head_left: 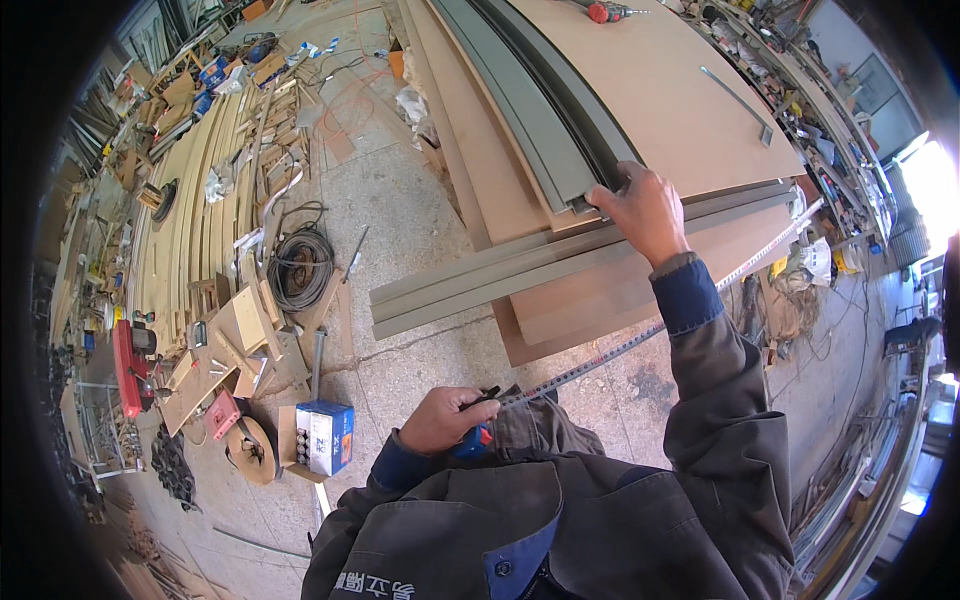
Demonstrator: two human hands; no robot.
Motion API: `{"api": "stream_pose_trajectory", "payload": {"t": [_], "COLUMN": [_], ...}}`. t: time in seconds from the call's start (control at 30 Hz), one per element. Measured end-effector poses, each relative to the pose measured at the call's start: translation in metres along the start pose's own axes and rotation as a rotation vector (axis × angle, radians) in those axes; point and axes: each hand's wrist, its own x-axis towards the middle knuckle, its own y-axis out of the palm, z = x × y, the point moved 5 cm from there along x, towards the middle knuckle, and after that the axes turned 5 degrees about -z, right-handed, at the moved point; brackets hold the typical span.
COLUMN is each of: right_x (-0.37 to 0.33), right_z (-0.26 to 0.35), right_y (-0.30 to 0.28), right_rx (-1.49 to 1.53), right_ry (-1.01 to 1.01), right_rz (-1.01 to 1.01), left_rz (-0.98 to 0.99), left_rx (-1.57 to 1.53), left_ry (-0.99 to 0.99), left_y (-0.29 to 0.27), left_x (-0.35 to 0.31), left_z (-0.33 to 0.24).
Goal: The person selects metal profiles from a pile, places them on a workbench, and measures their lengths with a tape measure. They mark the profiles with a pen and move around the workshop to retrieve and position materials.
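Note:
My left hand (445, 418) is closed around a tape measure (472, 443) with a blue and red case, low in front of my body. Its pale blade (590, 366) runs out to the right, passes behind my right forearm and reaches the board stack's right side. My right hand (645, 215) grips the near end of long grey-green profiles (530, 120), thumb on the end and fingers over the top. Just below that hand, another grey-green profile (470, 285) lies crosswise, its left end jutting past the boards. Both rest on stacked brown boards (690, 90).
On the boards lie a red and black drill (605, 12) and a metal square-like tool (745, 112). Leftward on the floor are a coiled cable (300, 268), a blue and white box (325, 440), a tape roll (252, 450) and wooden strips (195, 240). Cluttered shelving (830, 150) lines the right.

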Motion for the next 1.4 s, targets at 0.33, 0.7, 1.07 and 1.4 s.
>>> {"api": "stream_pose_trajectory", "payload": {"t": [0.33,0.7,1.07,1.4], "right_x": [0.013,-0.098,-0.022,0.026], "right_z": [-0.005,-0.164,-0.268,-0.302], "right_y": [-0.016,-0.058,-0.05,-0.06], "right_rx": [0.463,1.297,1.227,1.144], "right_ry": [-0.082,0.657,0.732,0.654], "right_rz": [-0.262,-0.256,-0.379,-0.376], "left_rz": [-0.059,-0.169,-0.183,-0.223], "left_rx": [0.259,0.182,0.246,0.363], "left_ry": [-0.034,-0.034,-0.013,-0.005], "left_y": [-0.023,-0.043,-0.026,-0.021], "left_x": [-0.001,0.023,0.058,0.084], "left_z": [-0.045,-0.106,-0.162,-0.189]}}
